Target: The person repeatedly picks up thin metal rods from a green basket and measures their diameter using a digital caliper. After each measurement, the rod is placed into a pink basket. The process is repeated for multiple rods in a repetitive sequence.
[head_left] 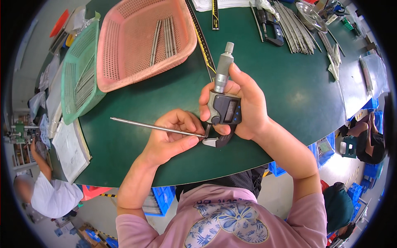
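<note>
While your right hand (244, 107) wraps the digital micrometer (223, 108), its fingers are clamped around the grey frame, thumb on the near edge by the display, and the thimble stands up and away from you above the hand. Your left hand (173, 138) has the thin metal rod (153, 127) pinched between thumb and curled fingers, closed tight on it near its right end. That rod runs nearly level, its long free end pointing left over the green counter (289, 91), its right tip sitting in the micrometer's measuring gap just past your left fingertips. I can't tell whether anvil and spindle actually touch the rod; the gap is partly hidden by your fingers. Both hands nearly touch, close to the counter's near edge.

Further back: a pink plastic basket (144, 41) with several more rods lying in it, leaning on a green basket (80, 74) to its left. A long steel ruler (202, 39) lies beside the pink basket, running toward the micrometer. Far right, a bundle of rods (295, 29) lies next to a digital caliper (271, 27). An open notebook (70, 149) sits at the left counter edge. Another person in a white shirt (49, 194) is lower left, well apart from your hands.
</note>
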Demonstrator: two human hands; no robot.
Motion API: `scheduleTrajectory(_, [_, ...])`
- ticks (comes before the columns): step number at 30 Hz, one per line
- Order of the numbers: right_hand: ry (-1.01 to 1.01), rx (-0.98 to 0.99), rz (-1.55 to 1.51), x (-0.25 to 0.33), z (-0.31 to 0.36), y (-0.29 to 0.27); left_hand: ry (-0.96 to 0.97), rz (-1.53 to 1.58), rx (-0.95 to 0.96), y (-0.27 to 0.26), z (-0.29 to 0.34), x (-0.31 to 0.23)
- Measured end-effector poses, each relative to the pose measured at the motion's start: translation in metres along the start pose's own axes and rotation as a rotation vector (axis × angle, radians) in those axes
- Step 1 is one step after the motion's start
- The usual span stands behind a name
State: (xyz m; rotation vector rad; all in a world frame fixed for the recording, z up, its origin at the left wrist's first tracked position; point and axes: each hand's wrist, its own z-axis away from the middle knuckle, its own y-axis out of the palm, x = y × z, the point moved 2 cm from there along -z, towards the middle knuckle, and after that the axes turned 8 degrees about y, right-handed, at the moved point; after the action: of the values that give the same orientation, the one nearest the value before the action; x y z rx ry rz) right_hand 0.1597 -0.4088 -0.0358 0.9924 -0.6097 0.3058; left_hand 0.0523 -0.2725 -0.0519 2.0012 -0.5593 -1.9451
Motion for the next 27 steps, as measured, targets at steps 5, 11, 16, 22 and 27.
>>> scheduleTrajectory(5, [0.007,0.047,0.011,0.000,-0.002,0.002,0.079,0.003,-0.015,0.004,0.002,-0.001])
scheduleTrajectory(11, [-0.105,0.082,-0.048,0.009,0.003,0.001,-0.036,-0.199,-0.044,-0.003,0.011,-0.020])
scheduleTrajectory(16, [-0.299,-0.045,0.059,0.013,0.005,-0.003,-0.164,-0.457,-0.014,-0.002,0.014,-0.031])
scheduleTrajectory(22, [-0.313,-0.073,0.021,0.015,0.003,-0.008,-0.183,-0.563,0.062,-0.001,0.015,-0.032])
scheduleTrajectory(27, [-0.308,-0.089,0.092,0.012,0.003,-0.010,-0.128,-0.230,-0.010,-0.009,0.018,-0.047])
